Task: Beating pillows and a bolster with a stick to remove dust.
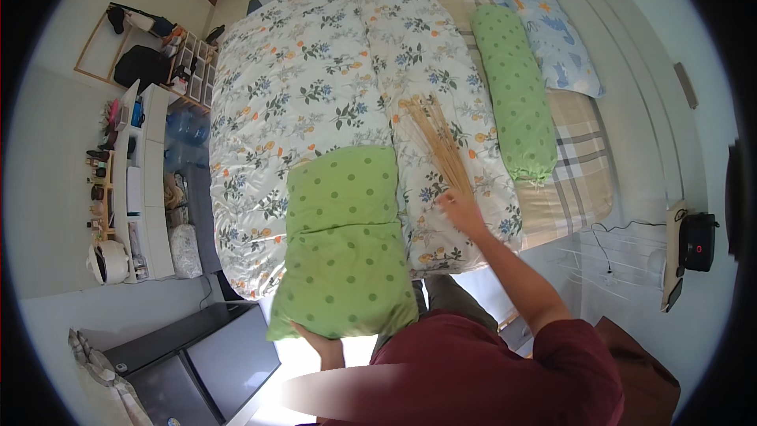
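My left hand (316, 337) grips the near edge of a green polka-dot pillow (349, 248), mostly hidden beneath it. The pillow's far part rests on a white floral duvet (313, 89), and a crease crosses its middle. In my right hand (458, 207) is the bound end of a stick broom (437, 142) made of thin tan ribs. Its ribs fan out over the folded-back strip of duvet, pointing away from me. My right fingers look slightly blurred.
A green polka-dot bolster (514, 94) and a blue patterned pillow (556, 35) lie on the plaid sheet (576, 130) at right. White cabinets (155, 183) and water jugs (186, 130) stand left. A dark refrigerator (230, 361) is near left; a wire rack (597, 260) is at right.
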Available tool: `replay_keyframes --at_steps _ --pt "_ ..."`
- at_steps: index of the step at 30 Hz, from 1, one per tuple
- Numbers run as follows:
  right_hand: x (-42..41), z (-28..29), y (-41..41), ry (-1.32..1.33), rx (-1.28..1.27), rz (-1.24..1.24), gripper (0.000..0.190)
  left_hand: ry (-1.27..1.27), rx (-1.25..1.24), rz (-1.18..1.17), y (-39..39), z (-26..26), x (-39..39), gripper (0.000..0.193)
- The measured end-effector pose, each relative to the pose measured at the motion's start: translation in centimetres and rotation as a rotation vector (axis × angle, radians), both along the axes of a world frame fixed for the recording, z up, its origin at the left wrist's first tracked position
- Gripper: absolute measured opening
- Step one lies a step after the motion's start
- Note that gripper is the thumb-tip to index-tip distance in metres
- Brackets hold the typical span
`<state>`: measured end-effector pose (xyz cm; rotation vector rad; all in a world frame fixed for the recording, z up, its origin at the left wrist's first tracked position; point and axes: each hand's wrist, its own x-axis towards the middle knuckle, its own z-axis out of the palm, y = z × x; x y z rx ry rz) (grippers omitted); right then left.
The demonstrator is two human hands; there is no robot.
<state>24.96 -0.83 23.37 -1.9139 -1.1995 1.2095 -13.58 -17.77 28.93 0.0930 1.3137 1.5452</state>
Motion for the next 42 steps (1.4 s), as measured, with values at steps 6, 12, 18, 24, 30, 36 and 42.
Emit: replay_keyframes --at_steps 6,12,18,24,30,36,42 --pt "7.4 -14.3 -2.2 -0.564 -0.336 0.030 0.050 -0.149 -0.638 -0.059 -4.4 -2.6 3.4 0.083" --pt "6.8 -19.7 -5.0 -0.762 -0.362 -0.032 0.047 -0.045 -0.117 -0.051 1.3 -7.5 -5.4 0.060" --pt "8.5 -17.4 -5.1 -0.506 -0.304 -0.117 0.034 0.426 -0.218 0.109 11.2 7.6 -3.3 0.050" --pt "9.4 -11.5 -8.5 -0.281 -0.155 -0.373 0.033 0.675 0.152 -0.097 14.9 17.8 1.1 0.054" --pt "8.3 -7.9 -17.7 -0.223 0.008 -0.732 0.039 0.679 0.496 -0.391 17.1 24.5 8.4 0.044" --pt "3.2 -3.0 -30.6 -0.254 0.002 -1.123 0.049 0.625 0.670 -0.696 19.0 28.1 6.1 0.060" --pt "-4.3 0.9 -40.7 -0.357 -0.067 -1.500 0.055 0.281 0.662 -0.912 23.5 26.1 8.0 0.068"
